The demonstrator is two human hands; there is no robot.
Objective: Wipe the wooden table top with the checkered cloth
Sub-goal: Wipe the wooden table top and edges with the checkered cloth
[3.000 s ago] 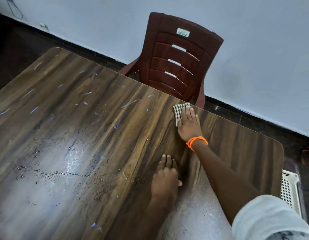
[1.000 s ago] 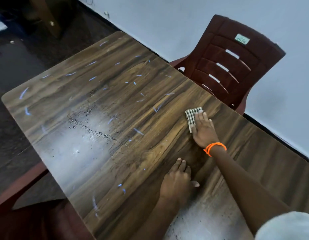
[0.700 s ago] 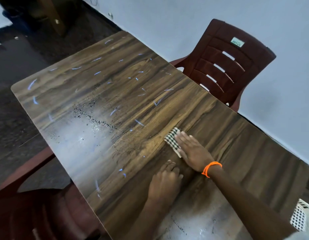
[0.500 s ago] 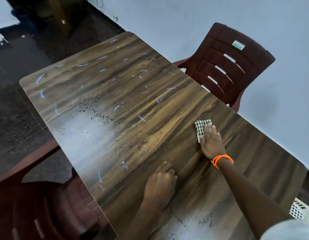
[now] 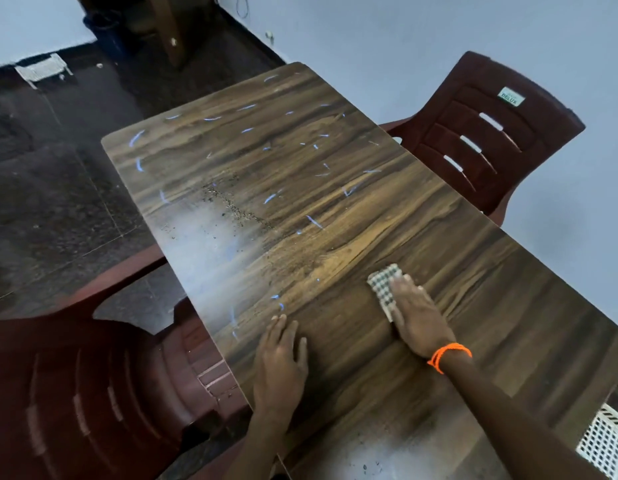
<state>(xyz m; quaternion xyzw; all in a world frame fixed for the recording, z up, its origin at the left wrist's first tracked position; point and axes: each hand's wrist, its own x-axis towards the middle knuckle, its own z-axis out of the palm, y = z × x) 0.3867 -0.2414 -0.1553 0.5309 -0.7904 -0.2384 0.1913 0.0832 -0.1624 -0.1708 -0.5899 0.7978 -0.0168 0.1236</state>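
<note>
A dark wooden table top [image 5: 335,209] runs from the far left to the near right. Dark crumbs form a line near its left edge, with pale blue streaks across the far half. The folded checkered cloth [image 5: 383,285] lies flat on the wood near the middle. My right hand [image 5: 416,315], with an orange band at the wrist, presses flat on the cloth's near part, slightly blurred. My left hand [image 5: 281,358] rests flat on the table near the left edge, fingers together, holding nothing.
A maroon plastic chair [image 5: 487,133] stands against the white wall beyond the table's right side. Another maroon chair [image 5: 93,393] sits at the table's left edge, close to me. A white perforated basket [image 5: 605,441] shows at the lower right. Dark tiled floor lies to the left.
My right hand slid the cloth back toward me and to the left from farther out on the table. The left hand stayed flat. My view shifted to show more floor on the left.
</note>
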